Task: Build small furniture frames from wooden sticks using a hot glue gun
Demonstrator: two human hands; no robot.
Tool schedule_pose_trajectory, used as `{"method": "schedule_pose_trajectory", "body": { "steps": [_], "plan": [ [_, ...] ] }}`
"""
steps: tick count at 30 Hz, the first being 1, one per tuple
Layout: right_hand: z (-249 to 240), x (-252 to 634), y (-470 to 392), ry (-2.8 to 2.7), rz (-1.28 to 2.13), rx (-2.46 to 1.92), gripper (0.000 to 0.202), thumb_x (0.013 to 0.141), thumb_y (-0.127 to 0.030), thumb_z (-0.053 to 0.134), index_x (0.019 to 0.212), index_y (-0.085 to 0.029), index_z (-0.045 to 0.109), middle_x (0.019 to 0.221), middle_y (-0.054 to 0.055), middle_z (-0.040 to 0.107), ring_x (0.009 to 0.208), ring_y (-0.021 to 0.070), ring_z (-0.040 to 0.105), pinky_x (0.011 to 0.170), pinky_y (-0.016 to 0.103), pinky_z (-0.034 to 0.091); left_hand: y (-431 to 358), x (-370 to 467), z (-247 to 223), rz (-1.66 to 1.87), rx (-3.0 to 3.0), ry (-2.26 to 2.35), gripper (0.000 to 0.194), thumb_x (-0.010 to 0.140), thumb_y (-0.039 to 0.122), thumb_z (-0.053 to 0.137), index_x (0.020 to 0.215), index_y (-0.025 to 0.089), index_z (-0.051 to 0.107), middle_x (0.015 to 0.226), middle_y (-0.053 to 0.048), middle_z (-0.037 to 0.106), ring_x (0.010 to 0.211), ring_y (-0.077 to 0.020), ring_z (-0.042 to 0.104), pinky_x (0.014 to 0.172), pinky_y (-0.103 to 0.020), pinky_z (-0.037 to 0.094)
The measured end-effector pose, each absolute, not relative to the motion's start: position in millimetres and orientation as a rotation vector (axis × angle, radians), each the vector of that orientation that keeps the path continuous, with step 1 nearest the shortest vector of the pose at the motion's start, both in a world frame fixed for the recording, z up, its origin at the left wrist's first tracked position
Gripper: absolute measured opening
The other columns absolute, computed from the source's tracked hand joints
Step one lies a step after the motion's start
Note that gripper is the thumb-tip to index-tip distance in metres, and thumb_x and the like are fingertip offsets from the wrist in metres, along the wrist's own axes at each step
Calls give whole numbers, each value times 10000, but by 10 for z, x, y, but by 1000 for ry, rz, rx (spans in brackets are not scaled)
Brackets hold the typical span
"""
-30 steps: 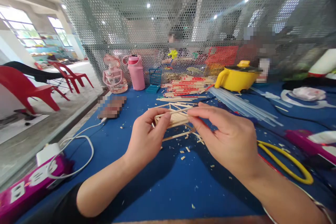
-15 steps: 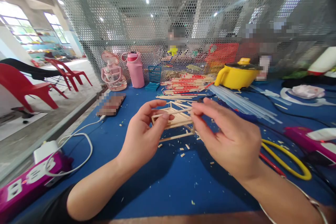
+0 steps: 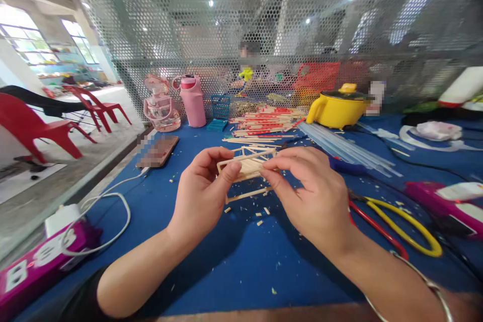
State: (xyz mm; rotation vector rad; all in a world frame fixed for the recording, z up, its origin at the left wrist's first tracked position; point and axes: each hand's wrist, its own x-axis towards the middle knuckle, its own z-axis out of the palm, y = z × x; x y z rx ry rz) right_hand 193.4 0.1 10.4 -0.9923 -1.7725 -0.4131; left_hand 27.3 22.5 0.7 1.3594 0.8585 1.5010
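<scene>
"Checking hands: state?"
"Left hand (image 3: 199,193) is gripping the stick frame (image 3: 250,166) at its left end; right hand (image 3: 315,193) is pinching its right."
"Frame location?"
"Both are holding it over the blue tabletop (image 3: 241,271)."

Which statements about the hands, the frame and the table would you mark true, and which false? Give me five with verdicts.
1. The left hand and the right hand both hold the wooden stick frame. True.
2. The yellow pot stands to the left of the pink bottle. False: it stands to the right of it.
3. The teal stand is between the pink bottle and the pile of red-marked sticks. True.
4. The tool with red and yellow handles is gripped in the left hand. False: it lies on the blue table, by the right forearm.
5. The white cable runs to the flat device. True.
</scene>
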Motion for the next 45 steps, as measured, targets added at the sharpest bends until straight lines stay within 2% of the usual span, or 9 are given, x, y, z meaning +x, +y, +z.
{"method": "schedule_pose_trajectory", "body": {
  "steps": [4, 10, 18, 34, 40, 45],
  "plan": [
    [94, 1916, 40, -1730, -447, -1083, 63, 798, -222, 692, 745, -192, 674, 705, 6, 669, 721, 176, 625, 714, 361, 418, 232, 271, 15, 1517, 1297, 822, 201, 779, 316, 719, 865, 167, 615, 716, 33, 648, 654, -66, 603, 637, -154, 485],
    [102, 1875, 67, -1711, -397, -1125, 96, 749, -181, 695, 658, -189, 668, 609, -20, 645, 631, 162, 603, 694, 348, 395, 248, 275, 13, 1522, 1256, 824, 203, 799, 349, 695, 842, 165, 621, 697, 46, 630, 636, -44, 582, 618, -122, 465],
    [119, 1814, 67, -1694, -314, -1137, 103, 754, -170, 688, 655, -199, 677, 615, -26, 655, 634, 158, 607, 700, 346, 390, 240, 274, -5, 1496, 1261, 781, 185, 804, 338, 694, 846, 175, 619, 720, 46, 621, 652, -47, 571, 634, -127, 462],
    [61, 1870, 108, -1714, -409, -955, 97, 773, -147, 681, 683, -175, 658, 621, 2, 653, 628, 154, 584, 704, 362, 418, 237, 277, 7, 1558, 1253, 747, 163, 778, 260, 722, 851, 169, 607, 733, 42, 593, 660, -46, 540, 614, -122, 441],
    [52, 1876, 144, -1760, -404, -875, 108, 769, -119, 674, 669, -147, 645, 610, 27, 639, 629, 150, 576, 678, 334, 453, 253, 248, 3, 1547, 1256, 754, 153, 788, 259, 713, 850, 169, 605, 719, 46, 573, 642, -41, 515, 599, -116, 429],
    [26, 1875, 169, -1768, -382, -861, 70, 783, -144, 673, 718, -164, 656, 653, 23, 660, 656, 150, 587, 665, 309, 457, 233, 220, -32, 1472, 1263, 647, 153, 793, 225, 699, 910, 184, 610, 816, 30, 599, 724, -64, 560, 680, -150, 469]
  ]
}}
